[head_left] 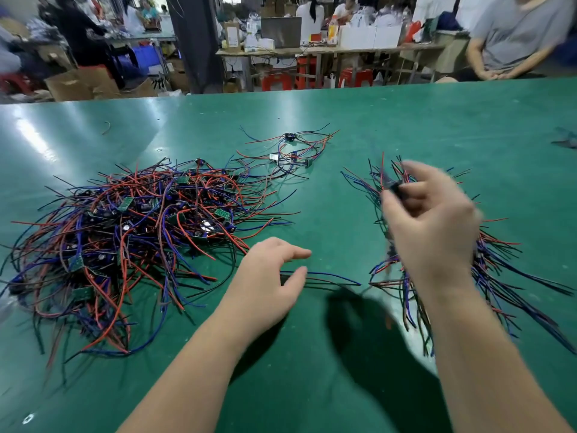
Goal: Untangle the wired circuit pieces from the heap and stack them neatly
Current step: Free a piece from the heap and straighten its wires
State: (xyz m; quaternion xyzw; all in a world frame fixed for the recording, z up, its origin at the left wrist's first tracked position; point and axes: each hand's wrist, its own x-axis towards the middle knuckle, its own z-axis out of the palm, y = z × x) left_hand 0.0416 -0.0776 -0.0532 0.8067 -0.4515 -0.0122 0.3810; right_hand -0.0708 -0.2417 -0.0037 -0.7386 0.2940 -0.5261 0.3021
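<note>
pinching a small dark wired circuit piece [396, 188], the right hand [431, 220] hovers over the stack [499, 267] at the right of the green table [343, 114], blurred by motion. the left hand [265, 276] hangs with fingers loosely spread, just beside a loose blue wire [331, 275]. bare mat separates the stack from the heap [125, 245] at left. the right forearm hides part of the stack.

Assembly workshop: green worktable [343, 114], wired-board heap [131, 232], workers [518, 35] behind (cartons [84, 84], red stools [276, 82]).
</note>
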